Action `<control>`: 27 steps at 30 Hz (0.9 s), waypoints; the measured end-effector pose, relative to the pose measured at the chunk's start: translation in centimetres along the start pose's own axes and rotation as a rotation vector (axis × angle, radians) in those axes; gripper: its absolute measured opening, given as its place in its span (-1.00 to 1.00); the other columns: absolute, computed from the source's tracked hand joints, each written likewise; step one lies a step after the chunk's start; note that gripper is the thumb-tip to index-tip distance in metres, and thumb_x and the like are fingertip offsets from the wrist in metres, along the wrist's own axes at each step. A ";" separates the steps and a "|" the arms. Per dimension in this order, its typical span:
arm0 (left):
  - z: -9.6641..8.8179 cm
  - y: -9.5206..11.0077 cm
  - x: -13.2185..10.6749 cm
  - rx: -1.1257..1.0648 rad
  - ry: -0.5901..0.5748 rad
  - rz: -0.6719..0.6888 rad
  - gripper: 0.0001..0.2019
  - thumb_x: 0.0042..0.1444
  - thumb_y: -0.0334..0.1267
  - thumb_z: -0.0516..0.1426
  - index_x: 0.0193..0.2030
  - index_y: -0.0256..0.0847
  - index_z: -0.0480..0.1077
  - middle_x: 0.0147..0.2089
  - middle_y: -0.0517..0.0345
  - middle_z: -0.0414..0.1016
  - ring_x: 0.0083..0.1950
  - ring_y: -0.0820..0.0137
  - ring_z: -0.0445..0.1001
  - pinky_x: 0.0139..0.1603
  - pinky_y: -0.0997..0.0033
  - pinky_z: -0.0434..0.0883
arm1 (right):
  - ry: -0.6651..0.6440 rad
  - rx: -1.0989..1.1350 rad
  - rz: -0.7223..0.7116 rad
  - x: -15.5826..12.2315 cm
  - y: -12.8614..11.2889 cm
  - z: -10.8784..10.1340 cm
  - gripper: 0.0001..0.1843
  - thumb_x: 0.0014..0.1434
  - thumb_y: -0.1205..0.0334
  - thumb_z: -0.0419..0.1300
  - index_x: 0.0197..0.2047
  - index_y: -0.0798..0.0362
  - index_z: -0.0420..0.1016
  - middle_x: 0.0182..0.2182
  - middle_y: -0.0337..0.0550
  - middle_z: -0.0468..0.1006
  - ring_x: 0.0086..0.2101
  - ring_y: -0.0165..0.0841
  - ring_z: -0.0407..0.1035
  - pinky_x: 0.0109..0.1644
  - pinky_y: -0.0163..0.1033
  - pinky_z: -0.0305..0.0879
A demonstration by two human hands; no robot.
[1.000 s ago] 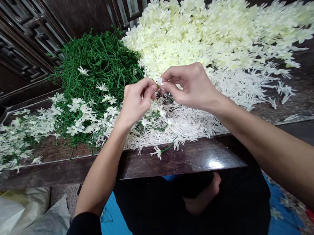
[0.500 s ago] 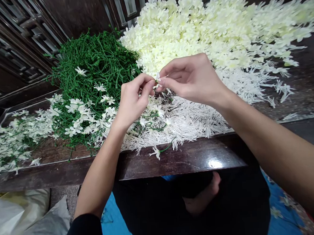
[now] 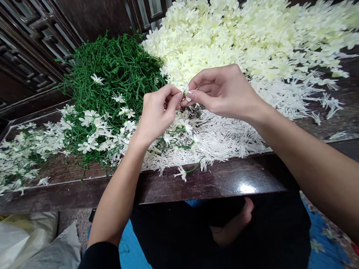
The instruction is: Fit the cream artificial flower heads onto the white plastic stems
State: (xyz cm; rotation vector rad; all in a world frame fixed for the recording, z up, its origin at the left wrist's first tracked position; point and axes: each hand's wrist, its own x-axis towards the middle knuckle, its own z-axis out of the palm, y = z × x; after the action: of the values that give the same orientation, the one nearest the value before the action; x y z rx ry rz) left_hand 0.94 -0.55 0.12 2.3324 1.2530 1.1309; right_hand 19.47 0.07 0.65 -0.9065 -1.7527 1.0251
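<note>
My left hand (image 3: 159, 109) and my right hand (image 3: 222, 91) meet above the middle of the bench. Between their fingertips is a small white artificial flower (image 3: 187, 94) with a bit of green at its base. The left thumb and forefinger pinch the green end; the right fingers are closed on the white petals. Behind the left hand lies a heap of green plastic stems (image 3: 111, 73). Cream-white petals (image 3: 216, 35) are piled beyond the right hand. Below both hands spread thin white stamen pieces (image 3: 225, 135).
Finished-looking white flowers on stems (image 3: 31, 147) cover the bench's left part. One stemmed flower (image 3: 182, 173) hangs over the front edge (image 3: 213, 183). A carved dark wooden panel (image 3: 36, 33) stands behind. Pale sacks (image 3: 47, 256) lie on the floor at lower left.
The whole view has shifted slightly, so things sit a little further right. Both hands remain together; the white flower between the fingertips now shows more of its petals and green base.
</note>
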 end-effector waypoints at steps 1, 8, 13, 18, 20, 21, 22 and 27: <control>0.1 -0.1 0.0 0.014 0.000 0.003 -0.84 0.27 -0.30 0.09 -0.34 -0.17 0.42 -0.47 0.21 0.50 -0.46 0.46 0.43 -0.41 0.43 0.32 | -0.008 -0.002 -0.002 0.0 0.2 0.1 -0.86 0.10 0.37 0.37 -0.39 -0.02 0.50 -0.40 -0.14 0.61 -0.30 -0.21 0.58 -0.17 -0.08 0.58; 0.5 -0.4 -0.1 0.111 -0.009 0.056 -0.85 0.16 -0.42 0.07 -0.41 -0.17 0.37 -0.52 0.24 0.44 -0.52 0.46 0.35 -0.41 0.39 0.29 | -0.038 -0.104 -0.095 -0.1 1.0 0.6 -0.86 0.15 0.45 0.22 -0.36 0.01 0.47 -0.40 -0.15 0.61 -0.33 -0.23 0.60 -0.23 -0.07 0.60; 0.6 -0.8 -0.3 0.179 -0.036 0.143 -0.85 0.17 -0.42 0.03 -0.37 -0.17 0.37 -0.47 0.16 0.45 -0.46 0.40 0.38 -0.38 0.34 0.31 | -0.034 -0.093 -0.028 -0.3 1.0 0.6 -0.85 0.15 0.40 0.27 -0.38 -0.07 0.48 -0.39 -0.16 0.61 -0.33 -0.21 0.57 -0.23 -0.01 0.59; -0.6 -0.8 0.0 0.239 -0.041 0.200 -0.86 0.22 -0.34 0.06 -0.34 -0.15 0.41 -0.39 0.09 0.50 -0.31 0.31 0.45 -0.26 0.26 0.37 | -0.117 0.093 -0.011 0.2 0.6 0.0 -0.91 0.14 0.27 0.37 -0.35 -0.02 0.53 -0.43 -0.18 0.61 -0.41 -0.30 0.54 -0.28 -0.11 0.57; -1.2 -0.7 0.3 0.180 0.049 0.163 -0.83 0.25 -0.28 0.07 -0.36 -0.12 0.42 -0.41 0.12 0.50 -0.34 0.33 0.43 -0.25 0.26 0.39 | -0.070 0.210 -0.056 0.6 0.3 -0.6 -0.88 0.13 0.18 0.41 -0.30 -0.03 0.56 -0.39 -0.19 0.61 -0.37 -0.33 0.54 -0.20 -0.13 0.57; -1.5 -0.7 0.3 0.137 0.096 0.128 -0.82 0.24 -0.27 0.08 -0.38 -0.11 0.43 -0.42 0.14 0.49 -0.35 0.35 0.43 -0.25 0.27 0.40 | -0.019 0.253 -0.076 0.8 0.3 -1.0 -0.85 0.13 0.12 0.41 -0.29 -0.04 0.57 -0.37 -0.19 0.61 -0.37 -0.33 0.54 -0.20 -0.13 0.57; -1.8 -0.7 0.4 0.087 0.138 0.085 -0.81 0.23 -0.28 0.09 -0.41 -0.10 0.43 -0.45 0.16 0.49 -0.37 0.37 0.43 -0.25 0.28 0.41 | 0.041 0.288 -0.083 1.1 0.2 -1.3 -0.82 0.14 0.05 0.40 -0.29 -0.05 0.57 -0.36 -0.18 0.61 -0.38 -0.33 0.53 -0.21 -0.12 0.56; -3.0 -0.8 0.6 -0.172 0.172 -0.074 -0.70 0.20 -0.29 0.05 -0.52 -0.15 0.47 -0.54 0.18 0.48 -0.47 0.45 0.44 -0.35 0.38 0.42 | 0.324 0.382 -0.075 2.0 1.1 -2.6 -0.60 0.16 -0.17 0.33 -0.42 0.01 0.56 -0.47 -0.14 0.54 -0.52 -0.35 0.42 -0.39 -0.14 0.45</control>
State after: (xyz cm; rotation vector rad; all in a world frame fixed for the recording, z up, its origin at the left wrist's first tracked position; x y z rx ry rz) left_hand -1.56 0.05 1.95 2.0844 1.2334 1.3805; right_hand 21.35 2.89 0.99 -0.7115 -1.2574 1.0520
